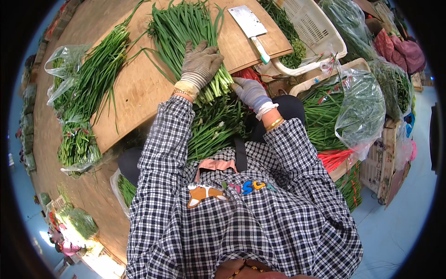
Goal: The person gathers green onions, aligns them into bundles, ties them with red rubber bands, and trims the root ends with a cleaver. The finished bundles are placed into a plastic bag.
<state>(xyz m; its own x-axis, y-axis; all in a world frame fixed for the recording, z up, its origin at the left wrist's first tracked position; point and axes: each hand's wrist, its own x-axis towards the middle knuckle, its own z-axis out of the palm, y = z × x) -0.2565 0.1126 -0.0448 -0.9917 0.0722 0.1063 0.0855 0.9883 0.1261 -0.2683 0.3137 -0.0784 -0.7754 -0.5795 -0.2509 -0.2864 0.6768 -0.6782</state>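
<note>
A thick bunch of long green garlic chives [181, 26] lies on a wooden board [139, 90], its pale cut ends over the near edge. My left hand [201, 66], in a striped knit glove, lies across the stalks with the fingers spread. At the cut ends, my right hand [251, 91], in a grey-blue glove, touches the stalks with its fingertips; whether it grips any is hidden. A cleaver [248, 22] with a white and green handle rests on the board to the right. More green stalks [216, 129] lie in my lap below the board.
Another pile of chives [101, 66] and a bagged bundle [75, 139] lie at the left. A white plastic crate [310, 21] with greens stands at the upper right. Nearer on the right are a crate of chives [320, 118] under clear plastic and red ties [336, 158].
</note>
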